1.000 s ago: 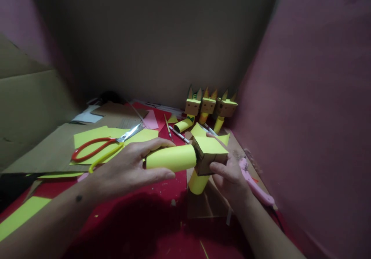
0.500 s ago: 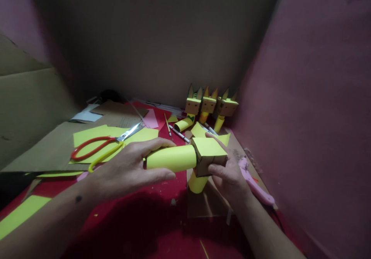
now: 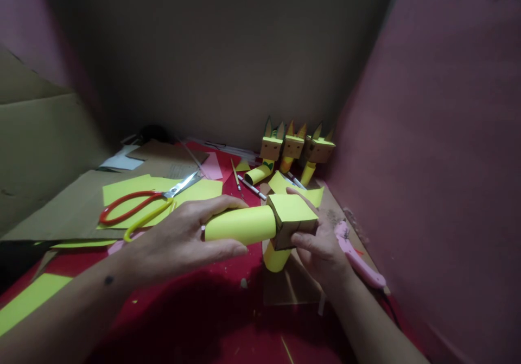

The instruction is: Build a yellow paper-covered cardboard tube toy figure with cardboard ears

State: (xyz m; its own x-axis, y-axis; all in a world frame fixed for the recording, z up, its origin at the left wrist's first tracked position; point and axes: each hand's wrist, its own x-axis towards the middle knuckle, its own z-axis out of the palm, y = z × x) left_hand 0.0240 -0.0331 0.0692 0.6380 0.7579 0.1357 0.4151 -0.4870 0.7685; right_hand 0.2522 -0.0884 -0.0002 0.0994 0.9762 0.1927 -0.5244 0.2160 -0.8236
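A yellow paper tube (image 3: 240, 225) lies sideways in my left hand (image 3: 195, 231), thumb below and fingers above. Its right end meets a small cardboard box (image 3: 291, 234) with a yellow paper top. Around the box's right side my right hand (image 3: 321, 244) is closed, with the thumb on its front face. Beneath the box shows a second yellow tube (image 3: 277, 258), standing roughly upright; how it joins the box is hidden. To the left, scissors (image 3: 163, 201) with one red and one yellow handle lie on yellow paper (image 3: 203, 188).
Three cardboard-headed figures (image 3: 293, 147) with pointed ears stand at the back. Markers (image 3: 254, 188) and a pencil (image 3: 235, 174) lie before them. A pink glue gun (image 3: 360, 261) rests by the right wall. Flat cardboard (image 3: 61, 206) covers the left of the red table (image 3: 195, 320).
Almost nothing differs. The tube and box have shifted very slightly, with both hands keeping the same hold.
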